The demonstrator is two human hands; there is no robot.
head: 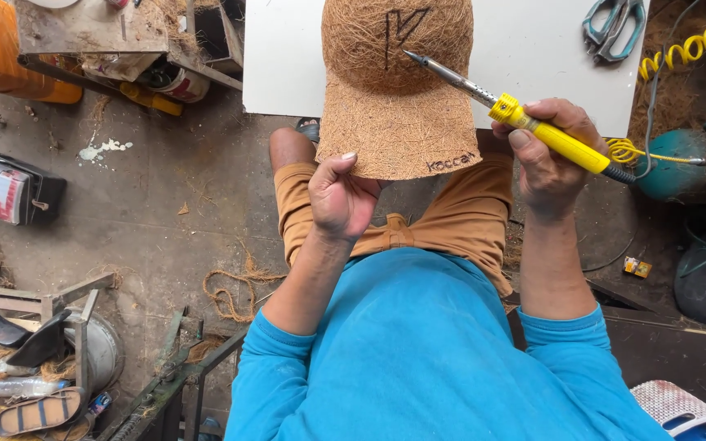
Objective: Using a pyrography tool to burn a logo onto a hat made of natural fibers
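A brown coconut-fibre cap [394, 90] rests on the edge of a white table [288, 57], its brim hanging toward me. Dark burnt marks show on its crown and along the brim edge. My left hand [338, 196] pinches the brim's near edge from below. My right hand [547, 155] grips a yellow-handled soldering iron [533, 122]. The iron's metal tip points up-left and sits at the crown, close to the burnt mark.
Teal-handled scissors [612, 26] lie at the table's far right. A yellow coiled cord [688, 49] runs to the right past a teal round object [678, 163]. On the concrete floor at left are a loop of rope [230, 290], a sandal [38, 411], metal frames and tools.
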